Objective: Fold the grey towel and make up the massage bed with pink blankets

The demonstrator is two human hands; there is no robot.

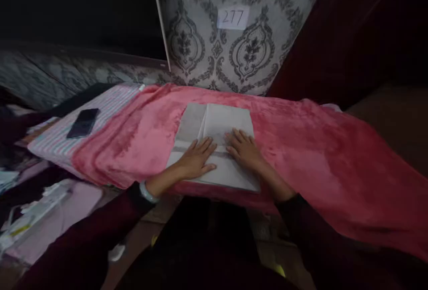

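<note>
Both your hands lie flat on the folded, pale grey rectangular cloth [219, 122], which rests on the pink fleece blanket [317, 147], near its front edge and right in front of you. Your left hand [195, 158] covers the cloth's lower left part, fingers pointing up and to the right. Your right hand [245, 149] sits just beside it on the cloth's middle, fingers pointing up and to the left, so the 2 sets of fingertips nearly meet. Neither hand grips anything: the fingers are spread and stretched out, palms down on the fabric.

The work here looks like flattening the fold, and it goes best with even pressure. Press with the whole palm, not the fingertips alone, and stroke from the cloth's middle toward its edges so that trapped creases run out instead of bunching. 1 flap on the cloth's upper left lies a little off the layer under it; line up those edges before you press hard. The fleece is soft, so push straight down or the cloth may slide.

Your wrists are low and both forearms, in dark sleeves, reach forward from below the cloth. A pale bangle [147, 193] circles your left wrist. A black phone [83, 122] lies well to the left of the cloth.
</note>
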